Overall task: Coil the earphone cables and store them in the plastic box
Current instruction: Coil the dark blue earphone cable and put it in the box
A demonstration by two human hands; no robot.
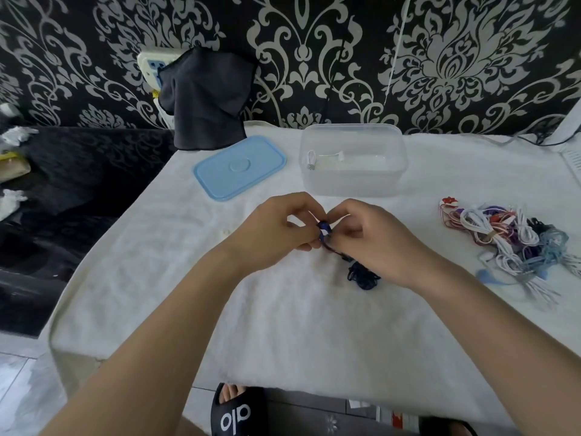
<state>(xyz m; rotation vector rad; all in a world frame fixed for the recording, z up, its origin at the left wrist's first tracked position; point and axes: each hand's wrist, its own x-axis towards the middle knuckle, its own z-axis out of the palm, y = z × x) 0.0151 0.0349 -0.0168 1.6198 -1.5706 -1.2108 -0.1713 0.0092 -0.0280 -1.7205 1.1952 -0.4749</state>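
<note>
A dark blue earphone cable (pixel 363 276) lies bunched on the white towel, with one end rising to my hands. My left hand (pixel 276 229) and my right hand (pixel 374 234) meet over the middle of the towel and both pinch a small coil of that cable between their fingertips. The clear plastic box (pixel 353 180) stands open just behind my hands, with a coiled white earphone (pixel 311 158) inside it. A heap of tangled earphone cables (pixel 515 243) in white, purple, red and blue lies to the right.
The box's light blue lid (pixel 240 166) lies flat to the left of the box. A black cloth (pixel 206 99) hangs at the back by a wall socket. The towel-covered table (pixel 283 341) drops off at left and front; my sandalled feet show below it.
</note>
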